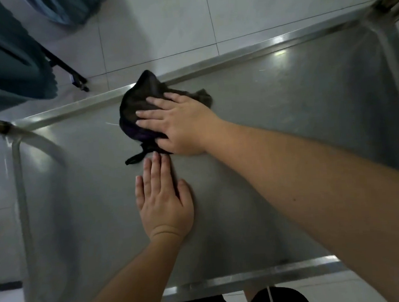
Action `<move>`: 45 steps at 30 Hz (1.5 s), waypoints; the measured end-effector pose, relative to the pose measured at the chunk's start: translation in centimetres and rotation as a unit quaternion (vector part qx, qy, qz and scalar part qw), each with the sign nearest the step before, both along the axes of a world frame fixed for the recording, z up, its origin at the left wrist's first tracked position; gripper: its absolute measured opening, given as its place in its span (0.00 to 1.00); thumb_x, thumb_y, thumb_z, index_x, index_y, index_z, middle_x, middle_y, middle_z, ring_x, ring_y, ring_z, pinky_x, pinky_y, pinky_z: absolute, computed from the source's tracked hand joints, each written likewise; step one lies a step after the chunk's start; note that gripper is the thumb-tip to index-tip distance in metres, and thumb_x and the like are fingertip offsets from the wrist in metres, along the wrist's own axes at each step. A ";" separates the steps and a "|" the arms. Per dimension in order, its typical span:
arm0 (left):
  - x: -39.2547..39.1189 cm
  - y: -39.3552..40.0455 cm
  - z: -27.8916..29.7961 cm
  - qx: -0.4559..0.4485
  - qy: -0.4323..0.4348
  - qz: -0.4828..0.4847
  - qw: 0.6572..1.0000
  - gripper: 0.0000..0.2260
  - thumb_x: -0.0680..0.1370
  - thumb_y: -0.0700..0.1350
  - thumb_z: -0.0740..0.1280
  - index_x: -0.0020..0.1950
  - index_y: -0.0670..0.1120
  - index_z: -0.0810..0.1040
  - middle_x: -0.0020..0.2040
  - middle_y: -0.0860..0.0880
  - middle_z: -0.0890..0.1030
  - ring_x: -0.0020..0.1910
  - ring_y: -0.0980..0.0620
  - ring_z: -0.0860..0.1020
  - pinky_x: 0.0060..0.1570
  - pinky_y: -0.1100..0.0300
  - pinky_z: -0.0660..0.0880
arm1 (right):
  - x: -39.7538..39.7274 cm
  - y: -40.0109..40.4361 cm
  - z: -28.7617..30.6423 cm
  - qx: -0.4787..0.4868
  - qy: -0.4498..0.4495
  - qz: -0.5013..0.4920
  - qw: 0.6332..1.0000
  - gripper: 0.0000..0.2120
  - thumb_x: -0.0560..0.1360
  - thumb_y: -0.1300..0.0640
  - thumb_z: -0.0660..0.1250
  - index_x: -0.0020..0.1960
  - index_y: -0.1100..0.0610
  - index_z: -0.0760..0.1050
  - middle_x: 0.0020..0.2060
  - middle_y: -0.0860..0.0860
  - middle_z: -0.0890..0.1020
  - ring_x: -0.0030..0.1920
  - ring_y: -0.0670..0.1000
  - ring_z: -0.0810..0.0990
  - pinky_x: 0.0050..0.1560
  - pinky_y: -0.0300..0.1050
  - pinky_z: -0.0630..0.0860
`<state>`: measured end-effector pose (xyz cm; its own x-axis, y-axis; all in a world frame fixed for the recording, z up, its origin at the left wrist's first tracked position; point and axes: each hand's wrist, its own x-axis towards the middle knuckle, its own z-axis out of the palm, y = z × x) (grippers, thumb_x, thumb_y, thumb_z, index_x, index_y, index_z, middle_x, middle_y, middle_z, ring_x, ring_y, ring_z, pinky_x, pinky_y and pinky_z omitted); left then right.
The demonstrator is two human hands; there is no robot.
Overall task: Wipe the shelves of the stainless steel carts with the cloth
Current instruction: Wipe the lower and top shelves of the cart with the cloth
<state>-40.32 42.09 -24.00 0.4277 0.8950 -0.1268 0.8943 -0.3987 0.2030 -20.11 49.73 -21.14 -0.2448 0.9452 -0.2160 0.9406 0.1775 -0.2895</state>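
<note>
A dark crumpled cloth [139, 100] lies on the top shelf of the stainless steel cart [296, 112], against its far rim. My right hand [178, 124] presses flat on the cloth with straight, spread fingers pointing left. A thin strap of the cloth sticks out below it. My left hand [164, 199] rests flat on the bare steel just in front of the cloth, fingers straight and pointing away from me, fingertips close to the strap.
The cart's raised rim [234, 53] runs around the shelf, with a curved handle rail [39, 144] at the left end. White floor tiles [174, 24] lie beyond. Teal fabric [9, 69] on a dark frame hangs at the upper left.
</note>
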 end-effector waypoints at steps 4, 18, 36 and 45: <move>-0.2 0.1 -0.3 0.009 -0.010 -0.004 1.000 0.32 0.82 0.55 0.56 0.87 0.52 0.57 0.87 0.55 0.54 0.86 0.56 0.47 0.84 0.50 0.44 | 5.9 -0.7 -0.1 0.026 -0.026 -0.062 0.997 0.32 0.82 0.39 0.56 0.85 0.44 0.57 0.84 0.43 0.59 0.84 0.50 0.52 0.83 0.52 0.45; 0.1 0.3 0.4 -0.020 -0.010 0.001 1.000 0.32 0.82 0.56 0.54 0.87 0.53 0.55 0.87 0.54 0.53 0.86 0.56 0.46 0.84 0.49 0.43 | 22.0 -21.1 1.4 0.003 -0.041 -0.461 0.887 0.35 0.80 0.40 0.52 0.83 0.55 0.61 0.83 0.55 0.62 0.82 0.63 0.59 0.82 0.60 0.56; -0.1 0.2 -0.1 -0.008 -0.005 -0.009 1.000 0.32 0.83 0.56 0.53 0.87 0.52 0.53 0.87 0.53 0.52 0.86 0.54 0.46 0.84 0.48 0.44 | 18.5 -27.5 -0.3 0.024 -0.081 -0.354 0.932 0.33 0.81 0.43 0.54 0.83 0.55 0.64 0.81 0.57 0.67 0.81 0.66 0.61 0.79 0.65 0.60; -0.1 0.2 0.1 -0.004 -0.006 -0.006 1.000 0.32 0.83 0.56 0.53 0.87 0.53 0.54 0.87 0.53 0.52 0.86 0.54 0.47 0.84 0.48 0.44 | 24.3 -16.0 0.1 -0.002 -0.059 -0.425 0.903 0.35 0.81 0.38 0.48 0.85 0.50 0.55 0.84 0.53 0.58 0.84 0.61 0.55 0.83 0.57 0.50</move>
<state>-40.38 42.27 -23.92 0.4408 0.8883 -0.1292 0.8866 -0.4083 0.2175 4.14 33.77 -21.03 0.5935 0.7804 -0.1965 0.7613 -0.6237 -0.1775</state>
